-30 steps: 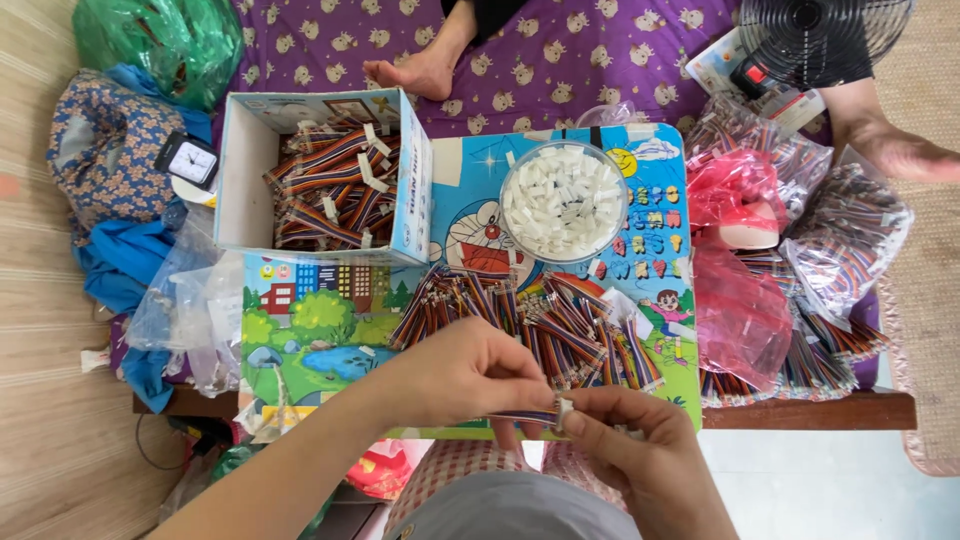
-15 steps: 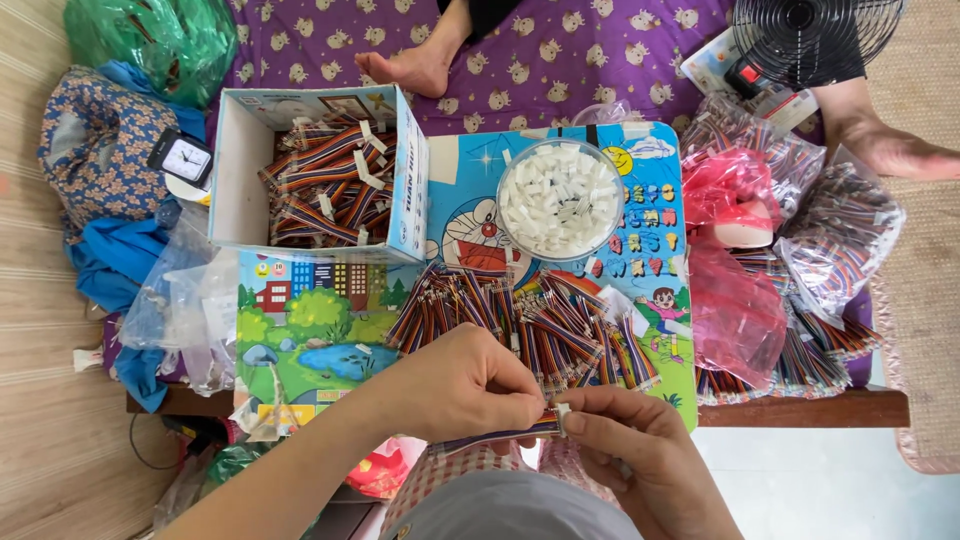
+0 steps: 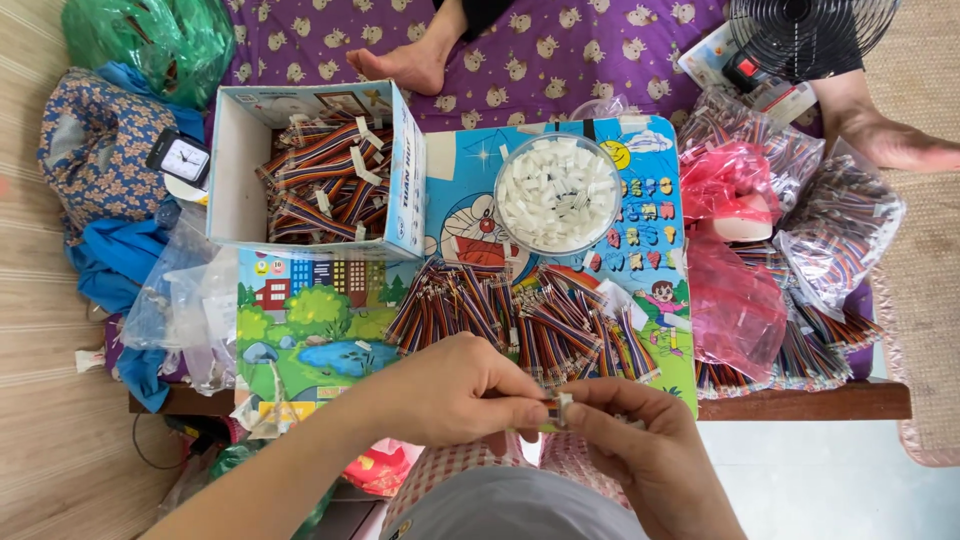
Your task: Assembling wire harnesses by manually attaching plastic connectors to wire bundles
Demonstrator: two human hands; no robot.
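Cartoon-printed table (image 3: 300,330) carries a wire pile (image 3: 520,320); just below that pile, my left hand (image 3: 450,395) and right hand (image 3: 640,450) meet, pinching one small white connector (image 3: 560,408) between them.

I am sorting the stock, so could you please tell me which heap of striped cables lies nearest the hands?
The loose heap on the cartoon board, just beyond both hands, not boxed or bagged.

Low wooden table (image 3: 800,402) on woven mat floor (image 3: 45,330), purple patterned bedsheet (image 3: 560,60), daylight.
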